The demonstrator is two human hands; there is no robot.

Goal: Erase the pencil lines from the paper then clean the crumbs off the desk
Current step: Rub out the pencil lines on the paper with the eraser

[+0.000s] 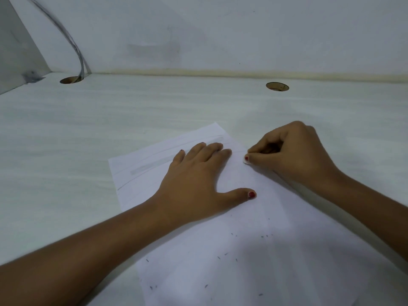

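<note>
Nearest us, dark crumbs (225, 254) speckle the smooth white paper (242, 277) lying on the pale desk (66, 140). We press our left hand (198, 184) flat, fingers together, thumb spread; our right hand (291, 155) pinches a small white eraser (245, 161) at the sheet's edge. Faint pencil lines (143, 169) curve beyond.

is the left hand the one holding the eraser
No, the left hand lies flat on the paper, while the right hand pinches the small white eraser at the paper's edge.
</note>
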